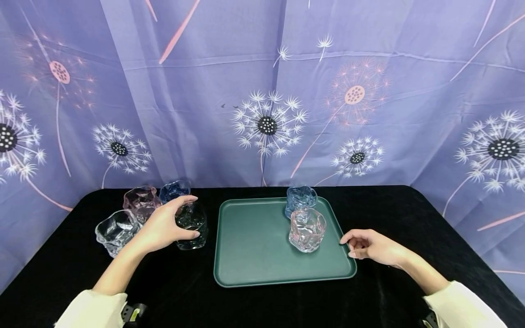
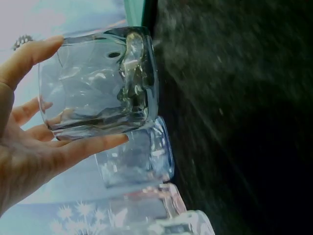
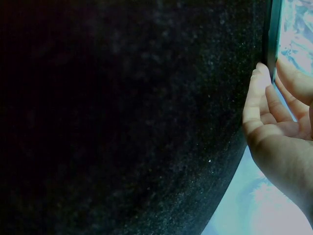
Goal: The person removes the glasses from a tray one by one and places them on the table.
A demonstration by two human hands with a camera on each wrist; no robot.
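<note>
My left hand (image 1: pixel 164 228) grips a smoky grey tumbler (image 1: pixel 192 221), thumb on one side and fingers on the other. In the left wrist view the tumbler (image 2: pixel 98 83) is see-through with a wavy, thick base; whether it touches the table, I cannot tell. At the right edge of the green tray (image 1: pixel 254 246), my right hand (image 1: pixel 373 248) pinches the rim between thumb and curled fingers. On the tray's right part stand a light blue tumbler (image 1: pixel 301 198) and, nearer me, a clear pinkish tumbler (image 1: pixel 307 232).
Beside my left hand stand a clear tumbler (image 1: pixel 116 230), a pink tumbler (image 1: pixel 141 200) and a darker blue tumbler (image 1: pixel 175 189), close together and partly hidden by the hand. A black cloth (image 1: pixel 287 305) covers the table. Behind hangs a purple dandelion-print curtain (image 1: pixel 213 100).
</note>
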